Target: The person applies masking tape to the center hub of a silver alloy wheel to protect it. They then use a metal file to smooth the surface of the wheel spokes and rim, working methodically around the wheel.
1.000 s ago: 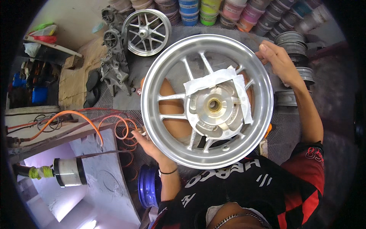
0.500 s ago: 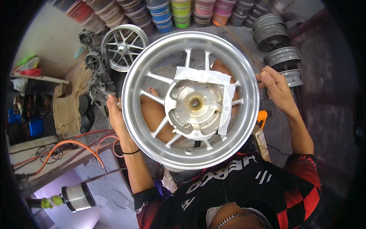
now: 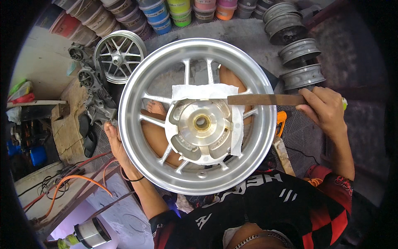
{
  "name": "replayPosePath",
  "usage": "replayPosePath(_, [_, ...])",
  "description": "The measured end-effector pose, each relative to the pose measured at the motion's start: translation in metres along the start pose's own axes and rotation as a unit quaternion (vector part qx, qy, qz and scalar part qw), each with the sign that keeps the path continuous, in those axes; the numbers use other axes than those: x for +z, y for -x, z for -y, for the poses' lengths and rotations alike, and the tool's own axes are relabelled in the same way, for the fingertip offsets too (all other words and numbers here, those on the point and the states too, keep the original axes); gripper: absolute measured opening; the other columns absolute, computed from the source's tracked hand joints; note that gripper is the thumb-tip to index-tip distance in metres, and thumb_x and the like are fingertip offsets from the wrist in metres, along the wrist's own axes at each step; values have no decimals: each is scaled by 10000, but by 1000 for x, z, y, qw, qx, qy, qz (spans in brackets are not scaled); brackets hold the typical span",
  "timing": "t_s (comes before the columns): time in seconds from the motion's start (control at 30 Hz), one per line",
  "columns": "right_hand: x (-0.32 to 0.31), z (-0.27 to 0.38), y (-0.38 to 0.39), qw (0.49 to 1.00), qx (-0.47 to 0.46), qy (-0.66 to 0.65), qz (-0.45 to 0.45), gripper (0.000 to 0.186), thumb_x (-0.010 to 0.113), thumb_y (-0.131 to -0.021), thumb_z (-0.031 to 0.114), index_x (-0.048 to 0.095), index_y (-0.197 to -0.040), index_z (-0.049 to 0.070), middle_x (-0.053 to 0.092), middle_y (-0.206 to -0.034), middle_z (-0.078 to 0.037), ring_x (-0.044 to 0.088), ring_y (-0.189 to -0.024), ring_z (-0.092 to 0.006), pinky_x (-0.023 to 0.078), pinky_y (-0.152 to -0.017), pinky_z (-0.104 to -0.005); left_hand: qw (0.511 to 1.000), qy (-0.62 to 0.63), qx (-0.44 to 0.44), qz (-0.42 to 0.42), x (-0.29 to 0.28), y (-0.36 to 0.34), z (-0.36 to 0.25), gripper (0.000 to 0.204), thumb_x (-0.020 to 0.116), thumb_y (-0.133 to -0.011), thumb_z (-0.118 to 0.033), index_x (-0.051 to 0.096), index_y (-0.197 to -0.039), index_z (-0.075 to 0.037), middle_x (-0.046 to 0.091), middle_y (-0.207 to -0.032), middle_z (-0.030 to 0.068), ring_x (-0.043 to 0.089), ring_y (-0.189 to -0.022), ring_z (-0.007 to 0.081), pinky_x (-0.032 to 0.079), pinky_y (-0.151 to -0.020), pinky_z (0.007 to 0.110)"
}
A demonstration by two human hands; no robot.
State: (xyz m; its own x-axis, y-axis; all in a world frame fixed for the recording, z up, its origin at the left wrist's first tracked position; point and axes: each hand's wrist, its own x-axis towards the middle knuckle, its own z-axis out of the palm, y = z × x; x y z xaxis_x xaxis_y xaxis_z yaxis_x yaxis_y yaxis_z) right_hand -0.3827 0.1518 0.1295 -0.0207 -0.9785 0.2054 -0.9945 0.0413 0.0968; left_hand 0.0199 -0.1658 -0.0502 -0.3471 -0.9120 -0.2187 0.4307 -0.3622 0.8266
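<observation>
A large silver spoked wheel rim (image 3: 132,145) stands in front of my body, its face turned up toward me. My left hand (image 3: 116,143) is closed around its left edge, the fingers partly hidden behind the metal. White paper-like strips (image 3: 203,91) lie along the top and right side of the central hub (image 3: 191,116). In my closed right hand (image 3: 326,108) is a long flat brown bar (image 3: 261,99), possibly a file. It reaches across the rim's right side, its tip over the strips' upper right corner; whether it touches them I cannot tell.
A smaller spoked wheel (image 3: 117,61) and grey metal castings (image 3: 86,79) stand at the far left. Several stacked rims (image 3: 300,52) are at the far right, with lidded tubs (image 3: 157,16) along the back. Orange hoses (image 3: 78,177) run at left; an orange-handled tool (image 3: 281,123) lies beside the wheel.
My right hand, earlier at the wheel's right edge, has moved right and down and now shows the flat brown bar stretched over the rim. My left hand keeps its hold.
</observation>
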Motion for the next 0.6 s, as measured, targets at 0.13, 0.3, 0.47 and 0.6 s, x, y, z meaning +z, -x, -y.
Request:
replayPosePath(0.13, [0, 3, -9, 1000, -19, 8, 12, 329, 765, -810, 317, 664, -1005, 73, 552, -727, -48, 601, -610, -235, 467, -544, -379, 991, 64, -44, -109, 48, 20, -2, 341, 377, -1111, -379, 561, -945, -145, 544, -727, 1, 624, -701, 135, 610, -808, 349])
replayPosePath(0.3, [4, 13, -20, 997, -65, -28, 36, 331, 775, -790, 298, 655, -996, 68, 535, -723, -32, 589, -601, -221, 462, -537, -369, 994, 84, -36, -57, -10, 21, 12, 397, 405, -1094, -446, 611, -915, -157, 638, -843, 46, 672, -889, 186, 580, -893, 376])
replayPosePath(0.47, [-9, 11, -25, 998, -42, 0, 37, 326, 764, -799, 319, 656, -989, 77, 519, -701, -42, 589, -584, -231, 454, -529, -381, 976, 187, -75, -87, -1, 27, 8, 319, 449, -1089, -387, 641, -1024, -142, 635, -854, 29, 662, -932, 162, 576, -933, 385])
replayPosePath(0.6, [7, 20, -25, 996, -38, -57, 59, 337, 753, -812, 343, 644, -985, 74, 520, -683, -50, 596, -590, -243, 458, -531, -394, 980, 182, -32, -69, -6, 28, 13, 271, 488, -1073, -326, 629, -1147, -106, 638, -870, 22, 673, -935, 161, 582, -969, 399])
